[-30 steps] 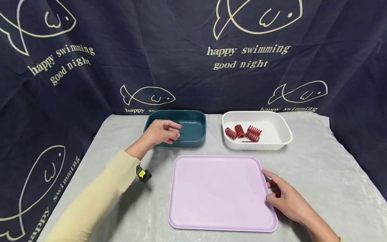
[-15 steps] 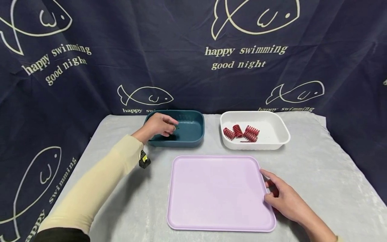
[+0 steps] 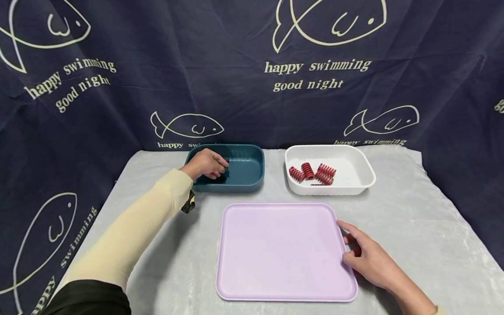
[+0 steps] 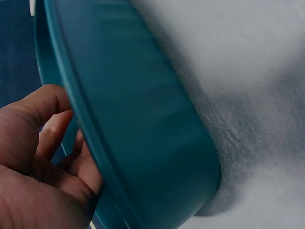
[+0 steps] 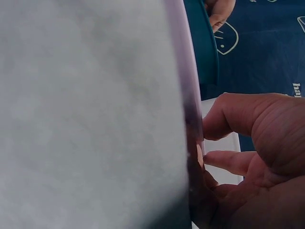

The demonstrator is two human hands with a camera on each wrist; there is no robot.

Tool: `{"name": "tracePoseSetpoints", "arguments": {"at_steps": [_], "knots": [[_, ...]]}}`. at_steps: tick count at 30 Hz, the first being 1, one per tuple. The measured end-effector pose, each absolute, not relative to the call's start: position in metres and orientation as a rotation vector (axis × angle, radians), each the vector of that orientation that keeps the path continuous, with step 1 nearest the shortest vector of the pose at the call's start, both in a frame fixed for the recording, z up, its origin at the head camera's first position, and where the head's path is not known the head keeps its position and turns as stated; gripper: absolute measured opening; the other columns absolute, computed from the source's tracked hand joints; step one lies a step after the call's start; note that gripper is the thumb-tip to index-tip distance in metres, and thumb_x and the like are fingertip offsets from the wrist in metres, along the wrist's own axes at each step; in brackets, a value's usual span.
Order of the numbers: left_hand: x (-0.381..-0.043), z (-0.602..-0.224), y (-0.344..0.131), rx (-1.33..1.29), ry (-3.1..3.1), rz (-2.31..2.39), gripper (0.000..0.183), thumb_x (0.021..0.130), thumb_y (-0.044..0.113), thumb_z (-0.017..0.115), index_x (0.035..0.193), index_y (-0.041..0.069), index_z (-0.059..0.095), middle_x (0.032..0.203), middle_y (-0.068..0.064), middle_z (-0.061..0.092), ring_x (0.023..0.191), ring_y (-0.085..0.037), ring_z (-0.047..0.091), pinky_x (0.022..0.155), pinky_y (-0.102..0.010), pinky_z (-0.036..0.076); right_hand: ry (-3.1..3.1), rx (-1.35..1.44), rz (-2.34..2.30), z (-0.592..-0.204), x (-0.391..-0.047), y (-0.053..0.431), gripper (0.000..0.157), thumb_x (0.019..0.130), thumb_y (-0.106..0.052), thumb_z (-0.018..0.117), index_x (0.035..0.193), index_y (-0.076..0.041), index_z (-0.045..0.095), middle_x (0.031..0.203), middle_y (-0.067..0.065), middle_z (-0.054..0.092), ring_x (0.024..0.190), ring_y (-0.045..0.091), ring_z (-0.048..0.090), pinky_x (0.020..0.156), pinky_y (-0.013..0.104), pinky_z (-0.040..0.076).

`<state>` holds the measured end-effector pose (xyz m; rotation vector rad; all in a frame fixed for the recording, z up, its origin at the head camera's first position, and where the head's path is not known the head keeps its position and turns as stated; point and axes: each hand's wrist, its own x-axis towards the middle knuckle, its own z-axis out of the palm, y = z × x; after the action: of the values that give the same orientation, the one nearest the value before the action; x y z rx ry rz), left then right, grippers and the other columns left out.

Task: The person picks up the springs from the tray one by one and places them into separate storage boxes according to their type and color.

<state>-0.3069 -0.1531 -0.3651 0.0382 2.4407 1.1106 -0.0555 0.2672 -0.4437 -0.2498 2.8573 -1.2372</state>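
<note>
In the head view my left hand (image 3: 208, 164) reaches over the near-left rim into the teal bin (image 3: 252, 183). Its thumb and fingertips pinch a small green coil spring (image 3: 226, 166), mostly covered by the fingers. The left wrist view shows the fingers bent down behind the wall of the teal bin (image 4: 138, 109), so their tips are hidden there. My right hand (image 3: 372, 258) holds the right edge of the lilac tray (image 3: 285, 253), thumb on the rim and other fingers at its side. In the right wrist view the thumb presses against the tray's rim (image 5: 190, 90).
A white bin (image 3: 354, 175) stands right of the teal one, with several red coil springs (image 3: 315, 173) in its left half. Both bins sit at the table's back, before a dark blue fish-print curtain (image 3: 244, 65). The tray lies flat on the grey cloth (image 3: 413, 210).
My left hand has moved back and down, deeper into the teal bin, and the green spring has moved with it. My right hand stays at the tray's edge. The head view has shifted slightly.
</note>
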Motion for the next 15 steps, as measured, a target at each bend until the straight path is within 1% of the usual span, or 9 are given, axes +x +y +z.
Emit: {"name": "tracePoseSetpoints", "arguments": {"at_steps": [6,12,15], "knots": [[-0.3081,-0.3691,-0.1515,0.01,2.435,1.131,0.028,0.094,0.0,0.071,0.121,-0.001,0.075,0.108,-0.021,0.074,0.082,-0.023,0.072,0.081,-0.04,0.063,2.858,-0.235,-1.228,-0.4441,-0.0556,0.267,0.075,0.078,0.007,0.068,0.15,-0.004,0.048,0.105,0.007,0.06,0.079,0.006,0.054,0.063,0.024,0.048],[-0.308,-0.3732,-0.1501,-0.031,2.399,1.188,0.029,0.092,-0.004,0.071,0.121,-0.003,0.073,0.106,-0.02,0.075,0.086,-0.027,0.072,0.076,-0.037,0.063,2.869,-0.246,-1.21,-0.4447,-0.0555,0.2673,0.075,0.078,0.006,0.069,0.149,-0.003,0.048,0.104,0.006,0.06,0.08,0.005,0.054,0.065,0.023,0.047],[-0.3068,-0.3725,-0.1499,-0.031,2.387,1.209,0.031,0.092,-0.005,0.071,0.123,-0.005,0.072,0.104,-0.019,0.075,0.09,-0.03,0.072,0.074,-0.037,0.063,2.859,-0.234,-1.213,-0.4441,-0.0555,0.2672,0.075,0.078,0.006,0.069,0.15,-0.003,0.048,0.104,0.006,0.06,0.08,0.006,0.054,0.066,0.024,0.047]]}}
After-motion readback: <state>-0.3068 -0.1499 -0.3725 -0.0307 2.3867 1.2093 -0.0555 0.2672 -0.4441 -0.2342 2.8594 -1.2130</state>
